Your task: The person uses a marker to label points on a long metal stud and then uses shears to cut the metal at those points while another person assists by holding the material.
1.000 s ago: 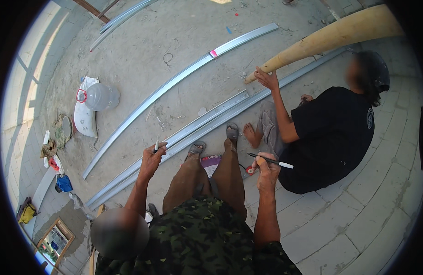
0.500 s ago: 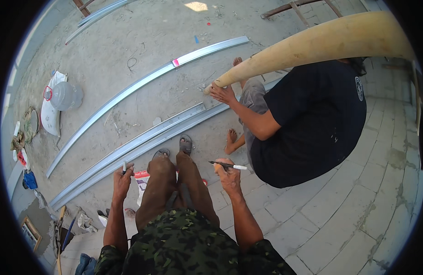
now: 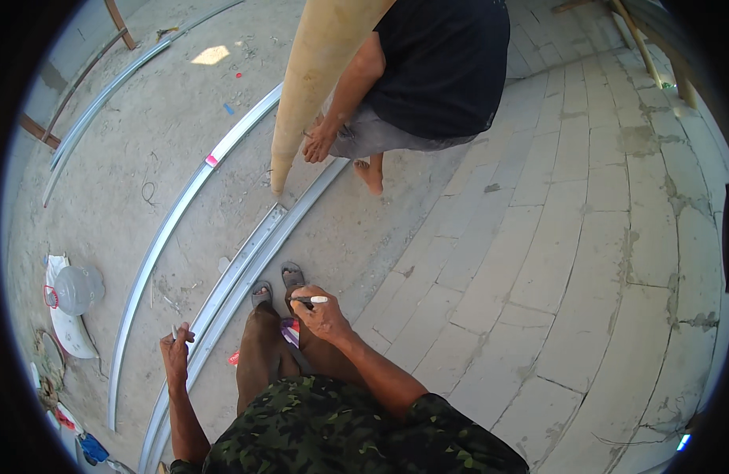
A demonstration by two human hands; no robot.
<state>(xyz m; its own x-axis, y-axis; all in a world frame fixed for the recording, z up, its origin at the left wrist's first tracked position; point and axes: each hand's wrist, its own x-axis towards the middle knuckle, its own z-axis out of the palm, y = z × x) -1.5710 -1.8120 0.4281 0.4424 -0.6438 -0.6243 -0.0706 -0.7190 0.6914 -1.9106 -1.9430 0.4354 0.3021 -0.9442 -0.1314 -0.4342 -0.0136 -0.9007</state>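
My right hand [image 3: 321,316] grips a black-and-white marker [image 3: 317,299] above my knees. At lower left, my left hand [image 3: 177,354] has its fingers around a small white pen-like object [image 3: 175,333], in front of two parallel metal channels [image 3: 230,280] lying on the floor. A long single channel [image 3: 175,213] with a pink patch lies farther left. A co-worker [image 3: 427,67] in a dark shirt crouches at the top, a hand [image 3: 321,138] beside a thick, pale tapered pole [image 3: 317,55] whose narrow end is near the channels.
A wall of light blocks [image 3: 562,292] runs along the right. A plastic jug [image 3: 78,291] and a white sack [image 3: 68,332] sit at the left, with scattered rags below. More channels [image 3: 103,103] and wooden bars [image 3: 119,24] are at upper left.
My view has swung rightward, showing more block wall. The co-worker and pole now appear higher, with the pole more upright in view. My right hand moved inward over my legs, still holding the marker.
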